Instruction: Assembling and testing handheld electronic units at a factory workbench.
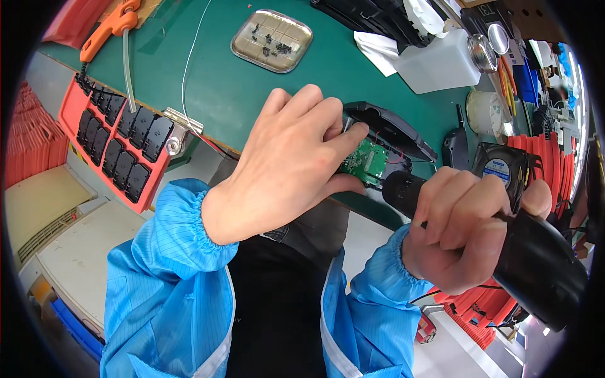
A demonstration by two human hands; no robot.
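Note:
My left hand (283, 148) curls over the left end of a small device, thumb and forefinger on either side of its green circuit board (368, 160). A black plastic housing part (394, 131) stands tilted behind the board, and thin red wires run between them. In my right hand (463, 233) is a black electric screwdriver (542, 264), gripped round its body. Its dark nose points left at the board's lower right corner. Whether the bit touches a screw cannot be made out.
A metal tray (241, 45) with small black screws lies on the green mat (217, 75). An orange glue gun (113, 28) rests at far left, above a red foam tray (70, 113) of black parts. At right stand a white dispenser bottle (438, 66), a tape roll (484, 113) and a fan (498, 162).

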